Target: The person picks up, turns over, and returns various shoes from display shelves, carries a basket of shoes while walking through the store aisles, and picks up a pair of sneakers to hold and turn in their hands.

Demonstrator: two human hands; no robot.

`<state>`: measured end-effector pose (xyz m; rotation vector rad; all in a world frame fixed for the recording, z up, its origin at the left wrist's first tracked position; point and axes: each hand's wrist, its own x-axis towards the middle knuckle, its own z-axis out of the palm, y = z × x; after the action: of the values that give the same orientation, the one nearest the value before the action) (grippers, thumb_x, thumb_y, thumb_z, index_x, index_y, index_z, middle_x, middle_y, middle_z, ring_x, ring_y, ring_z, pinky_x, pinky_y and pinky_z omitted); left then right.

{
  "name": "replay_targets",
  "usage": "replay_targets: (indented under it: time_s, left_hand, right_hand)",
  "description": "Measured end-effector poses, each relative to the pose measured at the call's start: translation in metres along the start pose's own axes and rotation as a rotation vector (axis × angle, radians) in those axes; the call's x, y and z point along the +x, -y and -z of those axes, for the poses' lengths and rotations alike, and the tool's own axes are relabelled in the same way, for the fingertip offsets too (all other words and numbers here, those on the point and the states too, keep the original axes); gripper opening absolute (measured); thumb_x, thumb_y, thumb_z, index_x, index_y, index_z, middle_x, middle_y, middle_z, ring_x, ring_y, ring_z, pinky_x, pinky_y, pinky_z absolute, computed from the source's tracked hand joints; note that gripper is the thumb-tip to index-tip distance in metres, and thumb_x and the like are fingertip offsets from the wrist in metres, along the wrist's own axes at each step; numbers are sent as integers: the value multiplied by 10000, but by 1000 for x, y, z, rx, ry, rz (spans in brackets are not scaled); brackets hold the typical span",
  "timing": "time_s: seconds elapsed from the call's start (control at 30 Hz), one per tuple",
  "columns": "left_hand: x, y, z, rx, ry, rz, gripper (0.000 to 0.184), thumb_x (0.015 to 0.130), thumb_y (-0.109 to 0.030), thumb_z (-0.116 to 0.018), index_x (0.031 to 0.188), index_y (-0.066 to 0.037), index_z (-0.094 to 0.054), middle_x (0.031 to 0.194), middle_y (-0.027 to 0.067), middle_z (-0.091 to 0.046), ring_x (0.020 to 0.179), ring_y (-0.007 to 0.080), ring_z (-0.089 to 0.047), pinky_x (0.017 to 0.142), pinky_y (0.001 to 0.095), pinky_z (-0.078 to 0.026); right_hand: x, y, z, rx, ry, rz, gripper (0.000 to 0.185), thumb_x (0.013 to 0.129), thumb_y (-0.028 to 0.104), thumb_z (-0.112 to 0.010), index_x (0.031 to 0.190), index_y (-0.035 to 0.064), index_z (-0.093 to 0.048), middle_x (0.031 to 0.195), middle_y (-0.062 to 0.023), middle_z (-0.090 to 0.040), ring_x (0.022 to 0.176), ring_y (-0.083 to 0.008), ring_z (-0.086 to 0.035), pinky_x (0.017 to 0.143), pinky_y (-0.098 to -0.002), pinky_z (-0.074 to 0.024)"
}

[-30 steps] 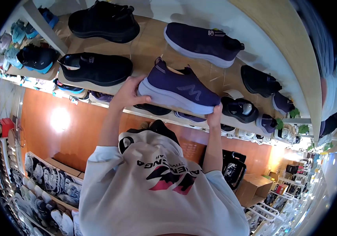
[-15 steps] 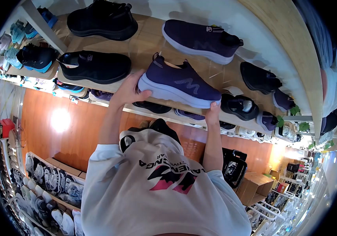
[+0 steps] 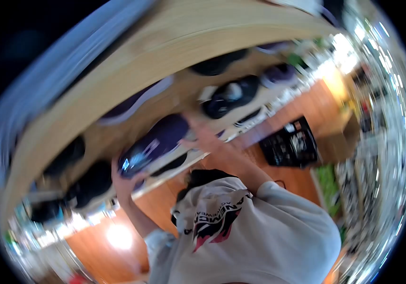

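Observation:
A dark purple shoe [image 3: 165,135] lies slantwise between my hands at the front of the wooden shelf, its opening at the lower left and its toe at the upper right. My left hand [image 3: 126,183] is wrapped round the heel end. At the toe end my right hand [image 3: 202,135] grips the shoe, its fingers smeared by motion. Behind it on the shelf stands another purple shoe with a pale sole [image 3: 139,102]. To the right is a black shoe [image 3: 231,97] with something white inside.
A curved wooden shelf edge [image 3: 165,54] runs above the shoes. More dark shoes [image 3: 91,183] stand at the left. On the orange floor are a black crate [image 3: 290,144] and a cardboard box [image 3: 338,142]. Shelves of goods [image 3: 366,184] line the right side.
The view has swung and tilted and is now blurred. The held shoe has turned from showing its side and white sole to showing its top. Both hands remain at its ends.

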<state>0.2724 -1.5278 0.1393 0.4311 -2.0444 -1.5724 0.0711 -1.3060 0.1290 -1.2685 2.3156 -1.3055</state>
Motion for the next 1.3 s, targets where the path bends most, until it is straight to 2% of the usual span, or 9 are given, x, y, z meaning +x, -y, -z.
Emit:
replay_targets:
  time_s: [0.3, 0.37, 0.4, 0.53, 0.73, 0.8, 0.93, 1.0, 1.3]
  left_hand:
    - [-7, 34, -8, 800, -249, -89, 915, 655, -406, -748, 1259, 135, -326, 1247, 297, -419, 1143, 384, -437, 975, 393, -340]
    - [-9, 30, -15, 887, -320, 12, 1032, 623, -537, -729, 1262, 149, -298, 1242, 324, -400, 1154, 402, -420, 983, 410, -331]
    - [-11, 29, -19, 891, -317, 12, 1032, 623, -537, -729, 1262, 149, -298, 1242, 324, -400, 1154, 402, -420, 983, 410, -331]
    - [-1, 55, 1, 905, -355, -210, 1029, 634, -585, -694, 1252, 150, -323, 1221, 314, -433, 1115, 397, -462, 951, 400, -372]
    - [-2, 69, 6, 901, -463, -347, 929, 664, -504, -719, 1252, 112, -348, 1210, 278, -455, 1076, 353, -495, 920, 391, -400]
    - [-17, 53, -35, 587, -559, -337, 793, 700, -303, -755, 1272, 42, -327, 1207, 226, -442, 1061, 308, -494, 896, 411, -429]
    - [-65, 53, -118, 1168, -915, -409, 714, 745, -231, -723, 1262, 34, -308, 1172, 204, -443, 1024, 299, -498, 878, 412, -440]
    - [-90, 68, -158, 846, -994, -373, 643, 772, -237, -693, 1233, 31, -335, 1142, 191, -436, 1004, 294, -495, 880, 420, -426]
    - [-166, 35, -322, 432, 285, 204, 330, 803, -94, -537, 1123, -30, -493, 1011, 124, -577, 964, 244, -551, 849, 330, -431]
  right_hand:
    - [-117, -25, 22, -292, -174, 307, 455, 737, 67, -565, 1175, 27, -451, 1130, -146, -499, 1072, -314, -458, 914, -382, -397]
    - [-175, -57, 56, -355, -267, 96, 339, 711, 47, -543, 1050, 23, -529, 1050, -142, -545, 1040, -309, -479, 874, -394, -415]
    - [-196, -64, 82, -470, -70, -399, 265, 698, 40, -527, 961, 30, -555, 1011, -147, -561, 1013, -306, -485, 847, -413, -410]
    - [-312, -157, 181, -832, -912, -854, 537, 641, 105, -621, 1137, 4, -440, 1074, -215, -495, 1029, -400, -449, 883, -449, -375]
    - [-415, -264, 289, -958, -656, -1237, 794, 647, 279, -688, 1287, 15, -299, 1253, -195, -385, 1221, -337, -305, 1015, -510, -208]
    - [-431, -292, 319, -669, -393, -1352, 598, 685, 304, -640, 1170, 31, -422, 1098, -200, -550, 1062, -334, -512, 878, -468, -415]
    - [-442, -314, 330, -565, -393, -1267, 470, 697, 441, -639, 878, 8, -611, 874, -200, -623, 836, -360, -600, 735, -425, -484]
    - [-438, -313, 338, -515, -318, -1250, 509, 708, 471, -628, 831, -22, -629, 831, -228, -625, 785, -375, -608, 701, -436, -490]
    - [-421, -277, 270, -490, -250, -1176, 502, 744, 416, -609, 783, -84, -625, 734, -286, -597, 765, -410, -601, 684, -454, -481]
